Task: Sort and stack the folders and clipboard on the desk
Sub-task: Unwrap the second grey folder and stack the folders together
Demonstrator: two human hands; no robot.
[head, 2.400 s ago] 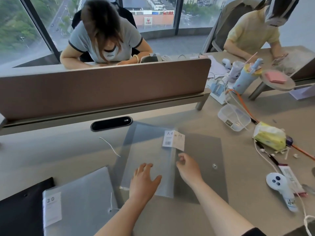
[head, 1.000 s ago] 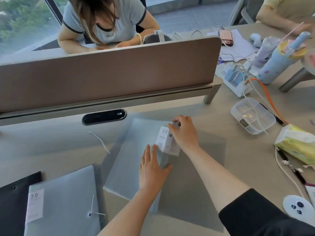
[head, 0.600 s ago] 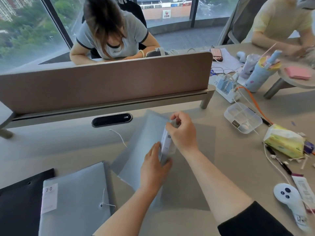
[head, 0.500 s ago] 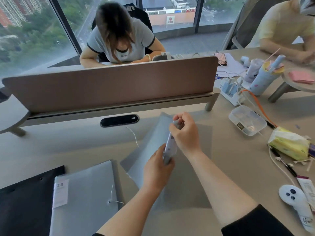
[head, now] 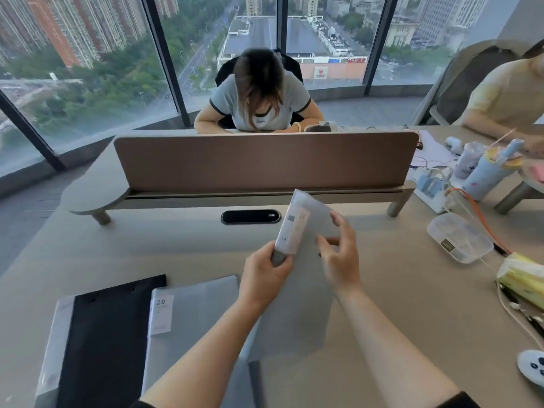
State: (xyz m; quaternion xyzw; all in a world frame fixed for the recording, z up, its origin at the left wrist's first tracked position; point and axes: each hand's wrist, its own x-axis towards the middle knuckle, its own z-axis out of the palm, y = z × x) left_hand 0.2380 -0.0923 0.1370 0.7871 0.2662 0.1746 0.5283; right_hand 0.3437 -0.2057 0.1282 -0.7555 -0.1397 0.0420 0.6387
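A translucent grey folder with a white label is lifted off the desk and tilted up in the middle of the view. My left hand grips its left edge just below the label. My right hand is at the folder's right side with fingers spread, touching its face. To the lower left lie a grey folder labelled "20" and a black clipboard, which rests on another translucent folder.
A brown divider screen on a shelf crosses the desk's far side, with a person seated behind it. At the right are a clear plastic box, a yellow tissue pack, cables, cups and a white controller.
The grey folder was lying open flat under my hands. It has been closed and raised off the desk, now tilted upright. My view has lifted toward the windows.
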